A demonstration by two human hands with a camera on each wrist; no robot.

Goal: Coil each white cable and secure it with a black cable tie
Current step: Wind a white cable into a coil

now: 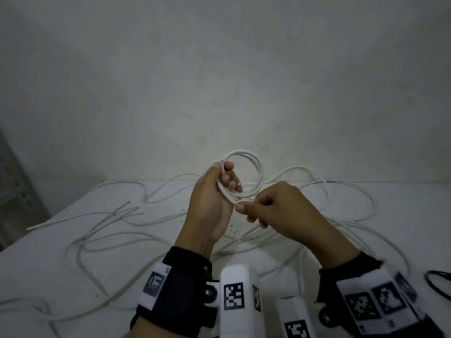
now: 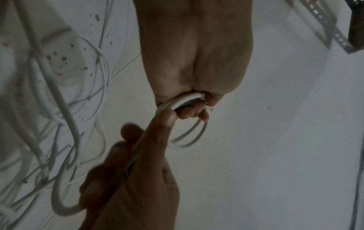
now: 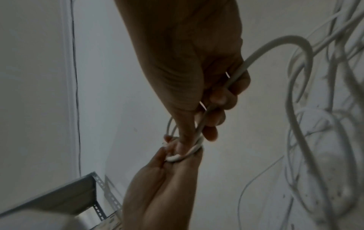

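My left hand [image 1: 223, 178] is raised above the white table [image 1: 61, 269] and grips a small coil of white cable [image 1: 255, 167] of a few turns, thumb on one side and curled fingers through the loop. Just to its right, my right hand [image 1: 246, 212] pinches the same cable where it meets the coil. In the left wrist view the coil [image 2: 187, 98] sits between the left fingers, and the right hand [image 2: 155, 132] comes in from below. The right wrist view has the trailing cable [image 3: 291, 38] running through the right fingers [image 3: 210, 133] down to the coil [image 3: 189, 153].
Several loose white cables [image 1: 117, 215] sprawl across the table on both sides of my hands. A black cable tie [image 1: 438, 280] lies at the right edge of the table. A metal shelf frame [image 1: 14, 181] stands on the left, and a plain wall rises behind.
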